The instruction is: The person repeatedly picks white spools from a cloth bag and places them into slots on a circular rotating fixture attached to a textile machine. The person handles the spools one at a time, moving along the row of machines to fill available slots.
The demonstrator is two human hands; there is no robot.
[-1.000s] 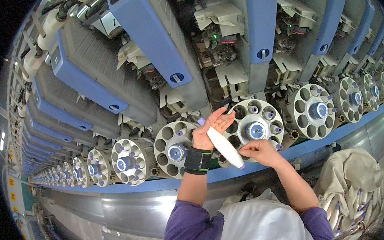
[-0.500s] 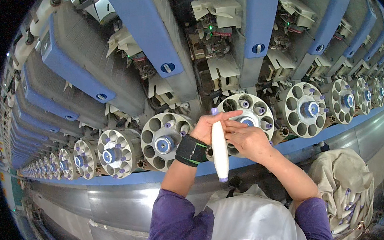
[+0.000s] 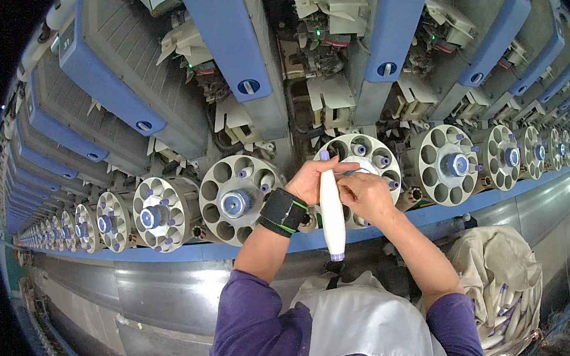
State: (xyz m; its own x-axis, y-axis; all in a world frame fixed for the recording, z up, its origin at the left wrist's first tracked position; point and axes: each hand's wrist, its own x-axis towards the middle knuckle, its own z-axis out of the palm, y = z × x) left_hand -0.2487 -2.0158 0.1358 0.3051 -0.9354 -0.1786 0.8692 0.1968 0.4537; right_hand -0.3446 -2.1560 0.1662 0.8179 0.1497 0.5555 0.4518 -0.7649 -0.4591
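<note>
My left hand (image 3: 311,181) is closed around the upper part of a yarn bobbin (image 3: 333,218), a long white spindle of wound yarn with purple tube ends. The bobbin hangs almost upright, its lower tip toward my apron. Beside it, on the right, my right hand (image 3: 368,196) has its fingers pinched together close to the yarn. Whatever lies between those fingertips is too small to see. Right behind both hands stands a round cream bobbin magazine (image 3: 366,165), partly covered by them, with purple-tipped tubes in some of its holes.
Another round magazine (image 3: 234,181) with a blue hub stands to the left, in a long row of similar ones. Blue-and-grey machine columns (image 3: 231,46) rise behind. At lower right, a beige cloth sack (image 3: 487,251) holds several bobbins (image 3: 507,307). A blue rail (image 3: 189,252) runs below the magazines.
The view has shifted slightly. The bobbin stays in my left hand. My right hand's fingers, more spread before, are now drawn into a pinch near the yarn.
</note>
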